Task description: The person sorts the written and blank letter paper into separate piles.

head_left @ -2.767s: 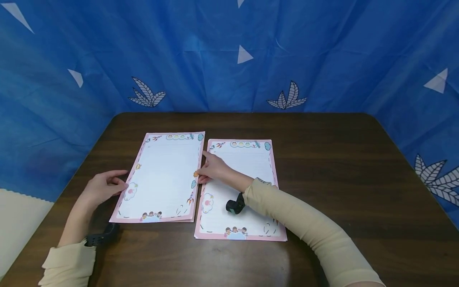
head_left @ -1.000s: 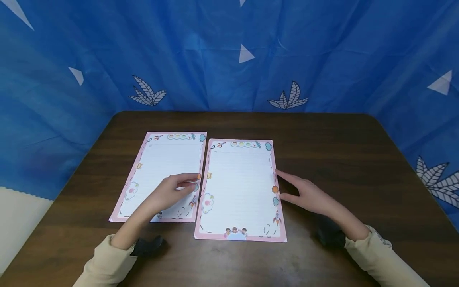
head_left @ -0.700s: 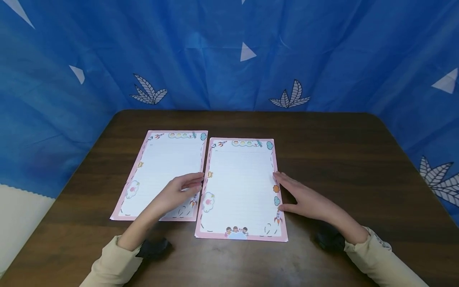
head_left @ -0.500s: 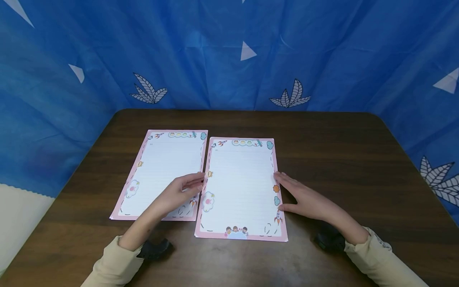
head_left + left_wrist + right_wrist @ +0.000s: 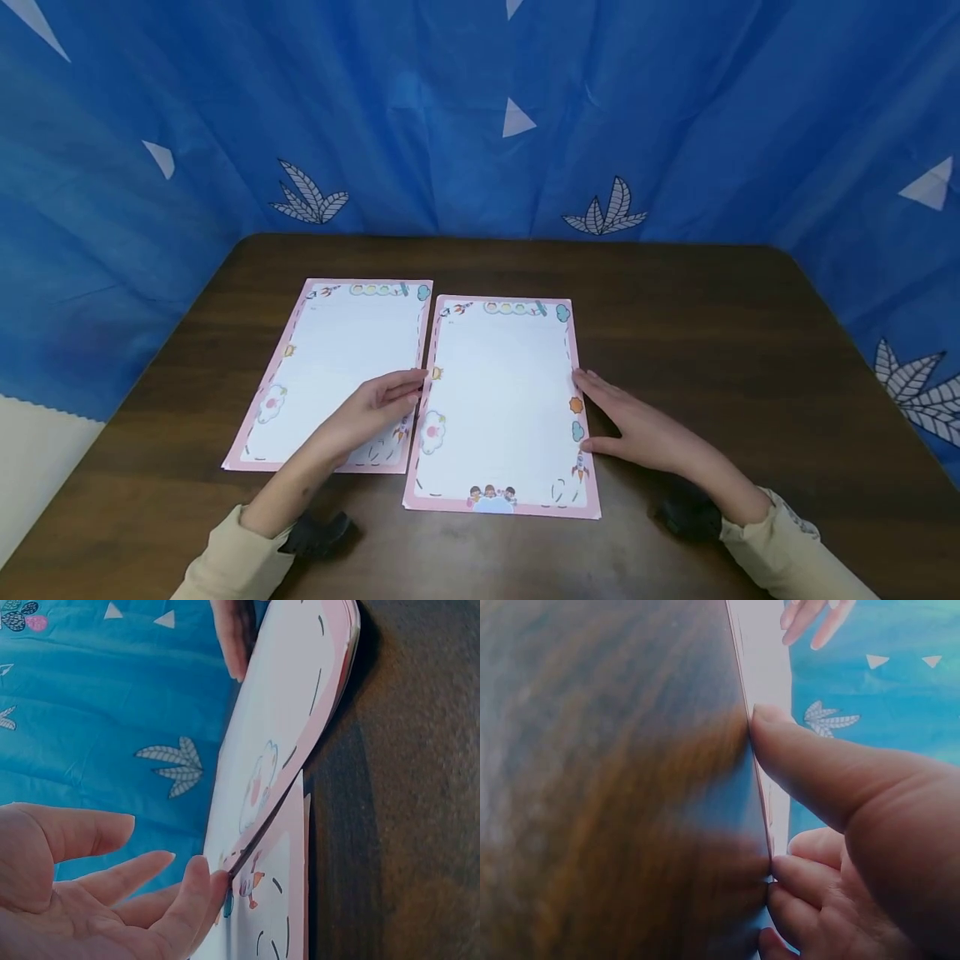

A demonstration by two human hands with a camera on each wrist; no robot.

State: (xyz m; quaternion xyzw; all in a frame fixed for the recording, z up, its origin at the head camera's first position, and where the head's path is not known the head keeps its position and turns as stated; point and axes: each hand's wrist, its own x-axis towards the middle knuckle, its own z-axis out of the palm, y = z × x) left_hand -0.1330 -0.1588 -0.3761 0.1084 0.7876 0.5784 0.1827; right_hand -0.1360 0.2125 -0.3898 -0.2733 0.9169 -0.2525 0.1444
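Two stacks of lined writing paper with pink cartoon borders lie side by side on the table. The left paper stack sits slightly farther back; the right paper stack is nearer the middle. My left hand reaches over the left stack, fingertips at the gap by the right stack's left edge. In the left wrist view, the thumb of that left hand stands apart from the paper. My right hand touches the right stack's right edge with thumb and fingertips, and the right wrist view shows this right hand against the thin paper edge.
The dark wooden table extends behind and to the right of the papers. A blue curtain with white triangles and leaf prints hangs around its far sides. A pale surface shows at the left. Black straps with devices sit on both wrists.
Earlier my hands were at both sides of the left stack, its top sheet slightly lifted. The sheet now lies flat, and both hands have moved right to the right stack's edges.
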